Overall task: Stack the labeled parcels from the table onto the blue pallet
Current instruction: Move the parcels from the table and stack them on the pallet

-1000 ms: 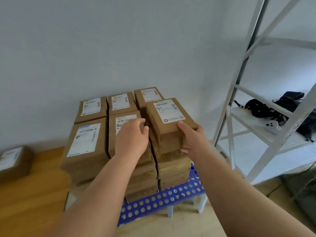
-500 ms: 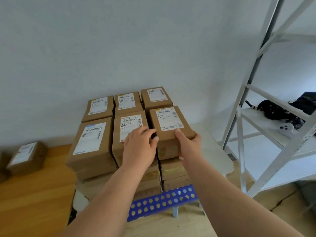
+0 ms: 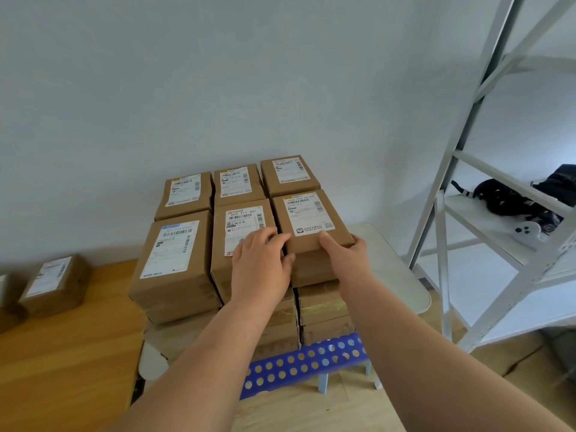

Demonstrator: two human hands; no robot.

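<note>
Several brown labeled parcels stand in stacks on the blue perforated pallet (image 3: 305,363), two rows deep against the wall. The front-right top parcel (image 3: 308,213) lies level on its stack, flush beside the front-middle parcel (image 3: 240,226). My left hand (image 3: 261,263) grips its left front edge, fingers reaching into the gap between the two parcels. At its front right corner, my right hand (image 3: 346,257) holds it with the thumb on top. One more labeled parcel (image 3: 53,282) lies on the wooden table (image 3: 62,353) at the left.
A white metal shelf rack (image 3: 452,213) stands at the right, with black items (image 3: 505,198) and a white controller (image 3: 526,230) on one shelf. A white rounded surface (image 3: 402,275) shows behind the stacks. The wall is close behind the parcels.
The front-right parcel has come down from a raised, tilted position and now sits level on its stack. Both hands stayed on it, and the view has shifted slightly.
</note>
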